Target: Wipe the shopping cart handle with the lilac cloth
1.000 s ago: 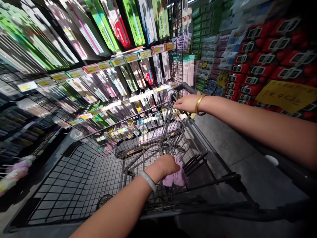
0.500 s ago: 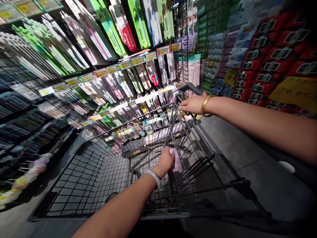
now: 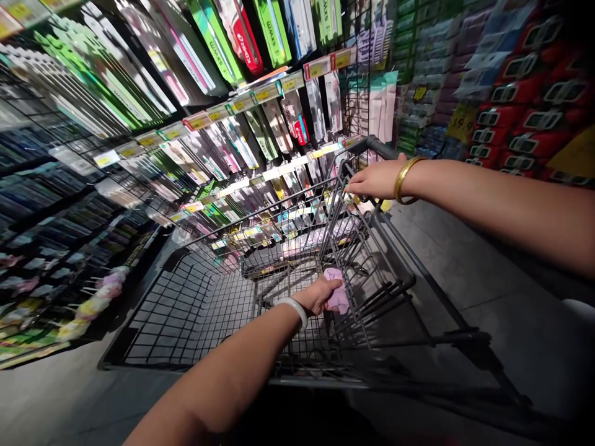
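My left hand (image 3: pixel 320 293), with a white bangle at the wrist, reaches inside a black wire shopping cart (image 3: pixel 162 313). It is closed on a crumpled pink-purple cloth (image 3: pixel 338 294), which lies against the wires of the cart's folding rear panel (image 3: pixel 360 266). My right hand (image 3: pixel 377 179), wearing a gold bangle, is on the top rail at the handle end of the cart. Its fingers bend over the rail, with the undersides hidden. Through the mesh I see the lower frame and the floor.
A rack of packaged toothbrushes (image 3: pixel 242 37) with price tags stands close along the cart's far side. Hanging goods (image 3: pixel 51 260) fill another rack on the left. Red packs (image 3: pixel 504 118) are stacked at the right. Grey tiled floor (image 3: pixel 469 266) runs beside the handle.
The left hand has turned, so more of the cloth shows, and it stays near the rear panel. The right hand keeps its place on the rail. The whole view has shifted slightly.
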The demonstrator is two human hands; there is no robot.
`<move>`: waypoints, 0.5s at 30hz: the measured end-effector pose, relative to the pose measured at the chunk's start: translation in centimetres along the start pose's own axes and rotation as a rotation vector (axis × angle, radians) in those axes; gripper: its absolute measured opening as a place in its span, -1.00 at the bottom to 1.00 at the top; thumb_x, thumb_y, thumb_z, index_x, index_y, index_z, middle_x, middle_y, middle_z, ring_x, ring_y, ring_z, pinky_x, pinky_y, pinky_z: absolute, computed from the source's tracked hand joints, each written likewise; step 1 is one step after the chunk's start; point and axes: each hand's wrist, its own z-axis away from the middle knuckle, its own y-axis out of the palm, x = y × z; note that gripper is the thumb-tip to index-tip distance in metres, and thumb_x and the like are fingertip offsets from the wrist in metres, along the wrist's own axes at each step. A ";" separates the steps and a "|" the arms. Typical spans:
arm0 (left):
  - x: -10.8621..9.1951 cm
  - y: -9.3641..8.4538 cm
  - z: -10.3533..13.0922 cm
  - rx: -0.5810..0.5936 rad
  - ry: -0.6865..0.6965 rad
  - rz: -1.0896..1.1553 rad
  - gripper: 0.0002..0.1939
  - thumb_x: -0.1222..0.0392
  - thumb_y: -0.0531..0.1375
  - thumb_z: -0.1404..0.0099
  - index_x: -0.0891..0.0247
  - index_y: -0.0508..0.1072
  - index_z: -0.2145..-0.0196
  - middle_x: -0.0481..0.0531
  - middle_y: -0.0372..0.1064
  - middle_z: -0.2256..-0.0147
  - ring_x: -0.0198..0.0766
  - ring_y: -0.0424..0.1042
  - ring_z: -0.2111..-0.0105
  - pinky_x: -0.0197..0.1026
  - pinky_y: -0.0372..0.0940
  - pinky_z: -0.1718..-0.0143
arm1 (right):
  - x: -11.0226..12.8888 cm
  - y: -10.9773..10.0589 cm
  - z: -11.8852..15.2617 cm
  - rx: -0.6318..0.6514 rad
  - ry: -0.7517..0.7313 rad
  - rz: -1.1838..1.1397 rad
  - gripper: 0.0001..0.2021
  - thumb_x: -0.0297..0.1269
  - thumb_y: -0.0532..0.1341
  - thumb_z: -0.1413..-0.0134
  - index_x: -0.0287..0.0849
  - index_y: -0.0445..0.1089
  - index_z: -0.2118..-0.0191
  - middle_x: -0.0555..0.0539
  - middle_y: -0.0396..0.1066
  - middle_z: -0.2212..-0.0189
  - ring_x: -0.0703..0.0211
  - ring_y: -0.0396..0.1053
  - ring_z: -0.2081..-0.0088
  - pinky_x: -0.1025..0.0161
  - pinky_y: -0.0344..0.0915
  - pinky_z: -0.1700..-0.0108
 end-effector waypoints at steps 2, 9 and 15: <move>-0.3 0.2 -0.2 -0.025 0.038 0.000 -0.82 0.28 0.22 -0.29 0.22 0.27 0.20 -0.13 0.35 0.44 -0.38 0.40 0.52 -0.29 0.41 0.41 | 0.2 -0.1 0.1 0.027 0.019 0.002 -0.55 0.01 0.02 -0.36 -0.10 0.49 -0.09 -0.18 0.38 -0.17 -0.25 0.26 -0.18 -0.36 0.01 -0.22; -0.5 -0.7 0.6 -0.120 0.015 -0.173 -0.80 0.27 0.30 -0.22 0.29 0.40 0.21 -0.01 0.47 0.38 -0.30 0.47 0.44 -0.28 0.38 0.37 | 0.4 -0.1 0.1 0.037 0.035 -0.014 -0.54 0.01 0.05 -0.36 -0.15 0.46 -0.13 -0.19 0.37 -0.18 -0.20 0.25 -0.20 -0.26 0.04 -0.22; -0.3 -2.0 -1.3 -0.317 -0.057 -0.387 -0.62 0.31 0.45 -0.02 0.34 0.44 0.21 0.02 0.48 0.39 -0.19 0.50 0.37 -0.27 0.35 0.39 | 0.2 0.0 -0.6 0.045 0.008 -0.031 -0.54 0.04 0.05 -0.34 -0.13 0.49 -0.09 -0.21 0.36 -0.19 -0.24 0.27 -0.18 -0.27 0.07 -0.22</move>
